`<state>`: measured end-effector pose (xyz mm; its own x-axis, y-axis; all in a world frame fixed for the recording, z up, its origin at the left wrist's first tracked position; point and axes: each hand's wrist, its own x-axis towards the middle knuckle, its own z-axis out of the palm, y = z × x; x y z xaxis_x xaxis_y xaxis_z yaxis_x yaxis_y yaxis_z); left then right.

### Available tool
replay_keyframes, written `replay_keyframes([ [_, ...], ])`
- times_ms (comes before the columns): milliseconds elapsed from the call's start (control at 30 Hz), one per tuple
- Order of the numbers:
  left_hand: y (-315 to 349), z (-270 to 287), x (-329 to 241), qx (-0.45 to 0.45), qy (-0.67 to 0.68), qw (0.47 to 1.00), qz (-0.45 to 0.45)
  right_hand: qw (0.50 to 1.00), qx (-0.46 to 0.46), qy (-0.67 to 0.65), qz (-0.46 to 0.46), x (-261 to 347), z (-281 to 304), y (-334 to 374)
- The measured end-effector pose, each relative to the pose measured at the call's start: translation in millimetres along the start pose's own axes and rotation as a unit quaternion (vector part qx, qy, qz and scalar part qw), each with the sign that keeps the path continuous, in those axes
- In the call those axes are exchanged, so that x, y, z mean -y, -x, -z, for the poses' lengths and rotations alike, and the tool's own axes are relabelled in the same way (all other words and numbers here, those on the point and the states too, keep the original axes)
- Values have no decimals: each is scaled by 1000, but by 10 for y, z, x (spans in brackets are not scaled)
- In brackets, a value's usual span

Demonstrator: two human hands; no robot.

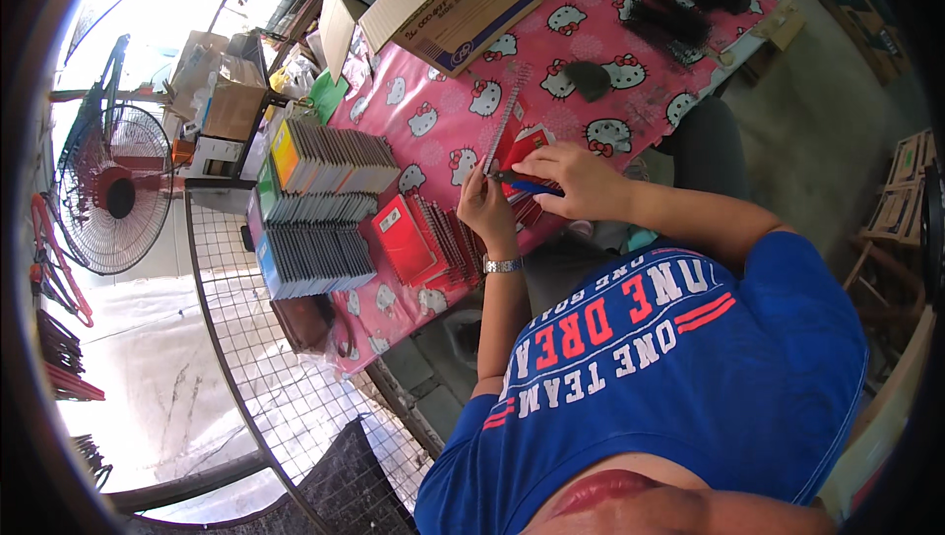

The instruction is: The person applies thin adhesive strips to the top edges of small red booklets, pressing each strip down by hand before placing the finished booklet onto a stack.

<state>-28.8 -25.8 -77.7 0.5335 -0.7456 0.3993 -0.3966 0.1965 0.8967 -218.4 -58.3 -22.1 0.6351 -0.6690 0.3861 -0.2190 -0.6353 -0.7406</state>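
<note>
My left hand (484, 208), with a metal-banded watch on its wrist, pinches the near end of a red spiral notebook (530, 144) above the pink table. Along the notebook's edge runs a long wire coil (507, 122). A pair of blue-handled pliers (536, 188) is gripped in my right hand (583, 181), its dark jaws close to the left fingertips at the coil's end. Just left of my left hand, a row of red spiral notebooks (418, 240) leans together on the table.
Stacks of notebooks with yellow (285, 153), green (266, 195) and blue (268, 264) covers stand at the table's left. An open cardboard box (463, 13) sits at the back. Black coils (669, 23) lie far right, near a dark flat piece (588, 80). A fan (118, 192) stands left.
</note>
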Motion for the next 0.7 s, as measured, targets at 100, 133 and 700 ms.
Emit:
replay_keyframes([
  [100, 8, 6, -120, -5, 9, 1000, 7, 998, -27, -59, -15, 87, 12, 40],
  [133, -2, -3, -158, -6, 10, 1000, 9, 996, -82, -17, 41, 127, 36, 48],
  [700, -172, 183, -656, -41, -134, 976, -164, 991, -102, -38, 71, 249, 113, -166],
])
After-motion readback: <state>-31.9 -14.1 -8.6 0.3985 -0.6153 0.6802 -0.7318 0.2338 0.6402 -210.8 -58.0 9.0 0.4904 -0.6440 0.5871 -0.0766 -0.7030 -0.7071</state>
